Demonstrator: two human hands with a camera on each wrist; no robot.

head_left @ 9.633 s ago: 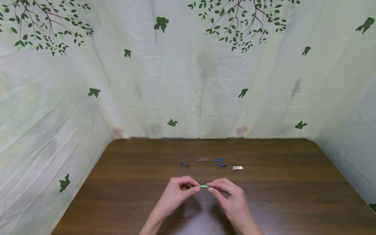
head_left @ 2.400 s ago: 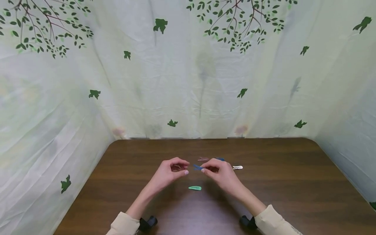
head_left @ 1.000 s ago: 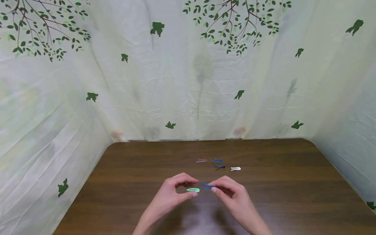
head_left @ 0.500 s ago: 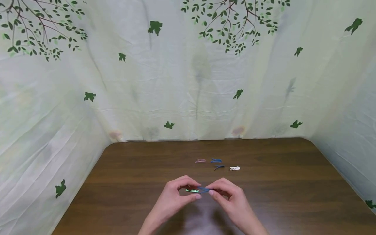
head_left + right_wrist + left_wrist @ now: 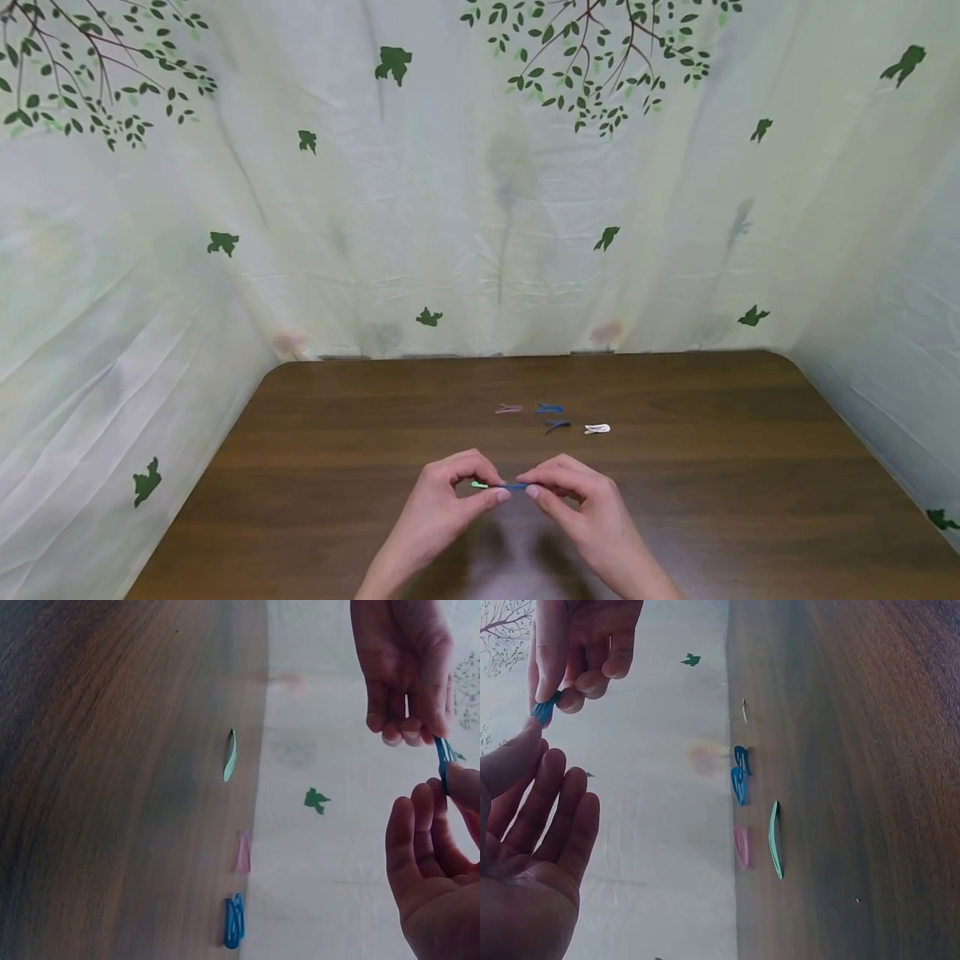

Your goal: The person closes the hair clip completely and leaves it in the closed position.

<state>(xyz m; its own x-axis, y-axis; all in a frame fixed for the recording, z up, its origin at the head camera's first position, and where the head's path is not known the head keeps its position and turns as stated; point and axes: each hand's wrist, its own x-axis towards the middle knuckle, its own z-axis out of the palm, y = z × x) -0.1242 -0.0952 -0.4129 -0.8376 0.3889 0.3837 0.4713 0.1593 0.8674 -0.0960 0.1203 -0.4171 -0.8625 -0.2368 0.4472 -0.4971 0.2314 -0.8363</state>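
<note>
A blue snap hair clip [image 5: 514, 487] is held up between both hands and looks like one thin flat line in the head view. My left hand [image 5: 453, 493] pinches its left end with thumb and forefinger. The right end sits between thumb and fingers of my right hand [image 5: 588, 504]. In the right wrist view the clip [image 5: 444, 759] bridges the two hands, and the fingertips cover both ends. A green hair clip [image 5: 775, 840] lies on the table, partly hidden behind the left fingers in the head view.
Farther back on the brown table [image 5: 337, 433] lie a pink clip [image 5: 508, 409], a blue clip [image 5: 549, 408], a darker blue clip [image 5: 557, 426] and a white clip [image 5: 597, 429]. A pale curtain [image 5: 480, 208] with leaf prints hangs behind.
Earlier both hands held the green clip, which now lies on the table. The right hand has brought the blue clip to the left hand; its spread prongs now look flat together.
</note>
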